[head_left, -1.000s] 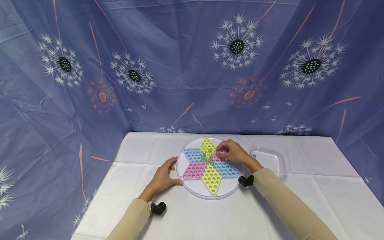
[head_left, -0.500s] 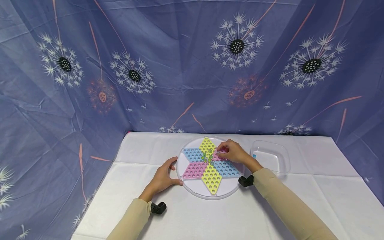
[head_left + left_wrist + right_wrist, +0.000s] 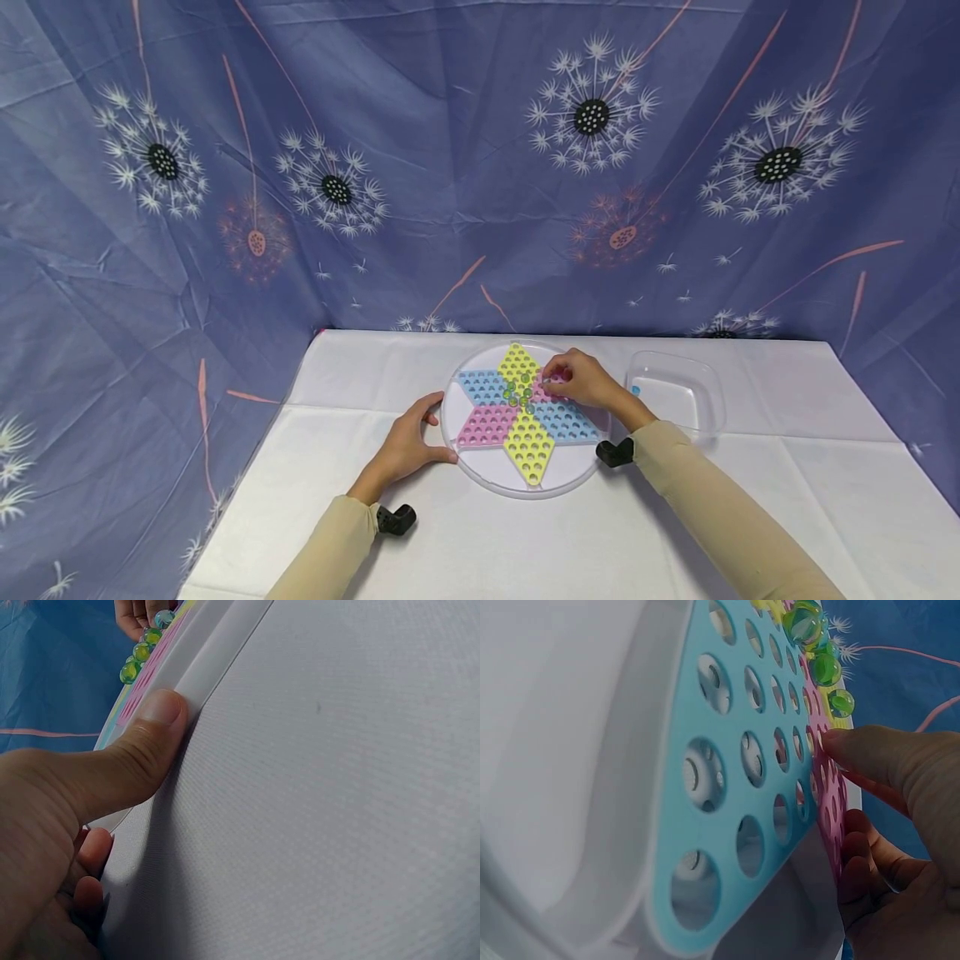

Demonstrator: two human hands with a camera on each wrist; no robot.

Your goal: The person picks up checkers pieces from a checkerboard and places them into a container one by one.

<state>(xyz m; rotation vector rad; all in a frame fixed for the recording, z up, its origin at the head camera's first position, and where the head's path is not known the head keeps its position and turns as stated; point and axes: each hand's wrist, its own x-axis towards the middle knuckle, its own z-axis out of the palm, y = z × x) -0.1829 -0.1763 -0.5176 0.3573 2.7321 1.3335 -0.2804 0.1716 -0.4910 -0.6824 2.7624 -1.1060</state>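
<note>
A round white Chinese checkers board (image 3: 480, 479) lies on the table, its star made of yellow, pink and blue perforated sections. Several green-yellow glass marbles (image 3: 513, 402) sit around its centre. My left hand (image 3: 405, 446) spans the board's left edge, with the thumb (image 3: 161, 712) against the rim in the left wrist view. Over the pink section at the upper right, my right hand (image 3: 581, 379) has its thumb (image 3: 870, 750) and index finger brought together. A small glassy spot shows between these fingertips in the head view, seemingly a marble, mostly hidden by them.
A clear plastic tub (image 3: 712, 383) stands right of the board, behind the right forearm. A small blue piece (image 3: 636, 390) shows at its left side. White cloth (image 3: 487, 542) covers the table, and a blue dandelion-print curtain (image 3: 465, 167) hangs behind it.
</note>
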